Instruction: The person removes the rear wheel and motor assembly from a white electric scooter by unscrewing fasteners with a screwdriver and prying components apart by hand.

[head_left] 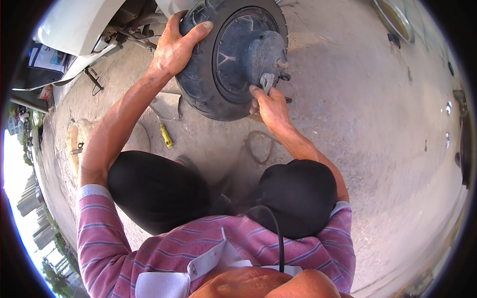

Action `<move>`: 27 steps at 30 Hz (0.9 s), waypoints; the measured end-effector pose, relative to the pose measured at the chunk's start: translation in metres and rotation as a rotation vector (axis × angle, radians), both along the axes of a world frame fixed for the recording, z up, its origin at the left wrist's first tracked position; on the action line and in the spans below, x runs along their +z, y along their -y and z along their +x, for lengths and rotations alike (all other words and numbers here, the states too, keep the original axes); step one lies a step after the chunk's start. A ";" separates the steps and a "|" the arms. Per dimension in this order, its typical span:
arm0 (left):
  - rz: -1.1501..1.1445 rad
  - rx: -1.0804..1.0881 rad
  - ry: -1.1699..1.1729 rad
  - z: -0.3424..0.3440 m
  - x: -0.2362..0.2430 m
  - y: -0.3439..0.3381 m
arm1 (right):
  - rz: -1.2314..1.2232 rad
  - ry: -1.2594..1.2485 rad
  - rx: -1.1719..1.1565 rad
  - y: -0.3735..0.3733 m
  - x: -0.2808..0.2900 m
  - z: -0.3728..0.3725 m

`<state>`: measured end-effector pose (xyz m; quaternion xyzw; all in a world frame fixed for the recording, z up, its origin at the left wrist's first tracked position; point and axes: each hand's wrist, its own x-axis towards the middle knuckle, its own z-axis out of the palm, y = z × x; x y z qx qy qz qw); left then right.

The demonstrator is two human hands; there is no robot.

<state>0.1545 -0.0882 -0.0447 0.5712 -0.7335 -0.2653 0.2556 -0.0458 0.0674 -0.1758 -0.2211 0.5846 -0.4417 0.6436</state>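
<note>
A black wheel (198, 94) with a treaded tyre and a dark hub motor (263, 52) stands in front of me at the top of the head view. My left hand (175, 47) grips the tyre's left side, thumb on the sidewall and the other fingers partly hidden behind the tread. Closed round a grey metal wrench (267, 81), my right hand (271, 107) is at the lower right of the hub. The wrench's head lies close to the axle end (282, 64); whether they touch I cannot tell.
A yellow-handled screwdriver (166, 136) lies beside a thin metal plate (169, 105) on the concrete. A brown cord loop (258, 160) lies below the wheel. White vehicle bodywork (74, 25) overhangs at upper left. Off-white round containers (79, 130) stand left; a metal basin (395, 22) lies far right.
</note>
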 end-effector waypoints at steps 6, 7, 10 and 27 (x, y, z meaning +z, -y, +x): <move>0.043 0.014 -0.055 0.003 -0.005 0.001 | -0.298 -0.885 0.027 0.004 0.019 -0.042; 0.041 0.005 -0.063 -0.002 -0.005 0.000 | -0.416 -0.945 0.035 0.006 0.014 -0.057; 0.028 0.031 -0.033 -0.004 -0.004 -0.001 | -0.628 -1.037 0.111 0.033 0.009 -0.079; 0.022 0.020 -0.036 -0.002 0.001 -0.003 | -0.880 -1.433 0.472 0.072 0.050 -0.072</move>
